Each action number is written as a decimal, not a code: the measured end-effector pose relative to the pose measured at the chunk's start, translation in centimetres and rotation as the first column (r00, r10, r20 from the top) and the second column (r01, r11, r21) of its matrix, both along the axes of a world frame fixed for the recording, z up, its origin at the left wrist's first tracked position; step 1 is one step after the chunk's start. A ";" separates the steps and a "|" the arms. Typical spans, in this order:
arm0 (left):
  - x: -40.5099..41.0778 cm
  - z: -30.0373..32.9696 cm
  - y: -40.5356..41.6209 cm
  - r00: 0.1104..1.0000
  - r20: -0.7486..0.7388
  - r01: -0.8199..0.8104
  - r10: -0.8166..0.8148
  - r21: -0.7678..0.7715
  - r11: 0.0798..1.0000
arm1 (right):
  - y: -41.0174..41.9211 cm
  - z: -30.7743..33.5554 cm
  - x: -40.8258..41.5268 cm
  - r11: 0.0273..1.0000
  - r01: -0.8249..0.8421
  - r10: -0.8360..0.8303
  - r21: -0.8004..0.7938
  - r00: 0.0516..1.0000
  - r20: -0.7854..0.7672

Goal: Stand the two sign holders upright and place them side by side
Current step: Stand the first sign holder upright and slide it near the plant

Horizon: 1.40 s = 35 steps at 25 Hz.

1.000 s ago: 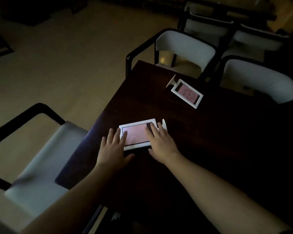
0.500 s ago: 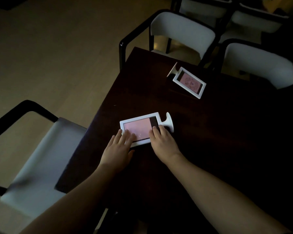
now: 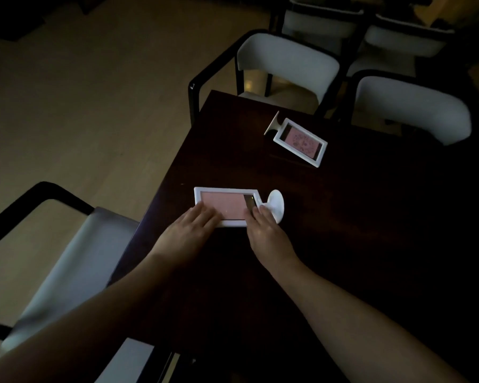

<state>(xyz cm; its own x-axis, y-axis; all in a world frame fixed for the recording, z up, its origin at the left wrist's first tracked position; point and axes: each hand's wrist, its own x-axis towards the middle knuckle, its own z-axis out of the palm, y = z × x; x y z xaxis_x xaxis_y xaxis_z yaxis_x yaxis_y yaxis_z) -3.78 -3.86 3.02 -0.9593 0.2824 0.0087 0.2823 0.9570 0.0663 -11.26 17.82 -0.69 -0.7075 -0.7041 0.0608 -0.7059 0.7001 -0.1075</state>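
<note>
Two white-framed sign holders with pink inserts lie flat on a dark table (image 3: 357, 244). The near sign holder (image 3: 224, 204) lies lengthwise near the left edge, its round white base (image 3: 276, 205) sticking out to the right. My left hand (image 3: 186, 236) covers its near-left corner with the fingers laid over the frame. My right hand (image 3: 268, 236) grips its near-right corner beside the base. The thumbs are hidden. The far sign holder (image 3: 302, 140) lies at an angle near the table's far edge, its base pointing left, untouched.
A grey-seated chair with black arms (image 3: 75, 272) stands at the table's left side. Two similar chairs (image 3: 285, 62) (image 3: 409, 106) are pushed up to the far edge, with more behind. Pale floor lies to the left. The room is very dim.
The near sign holder has turned slightly clockwise under my hands and its base now shows fully. My fingers have slid back to its near edge. The far holder has not moved.
</note>
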 end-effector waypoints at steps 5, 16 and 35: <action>-2.4 5.0 0.4 0.988 -0.074 0.125 -0.133 -0.105 0.987 | -0.3 1.1 -0.1 0.863 0.221 -0.133 -0.453 0.967 0.218; -5.2 10.2 3.4 0.934 -0.273 0.217 -0.230 -0.078 0.973 | -0.8 1.3 -2.0 0.530 0.639 -0.272 -0.557 0.750 0.602; -2.5 -4.2 4.5 0.945 0.232 -0.246 0.231 0.037 0.968 | 0.8 0.7 -5.8 0.444 0.769 -0.114 -0.460 0.558 0.822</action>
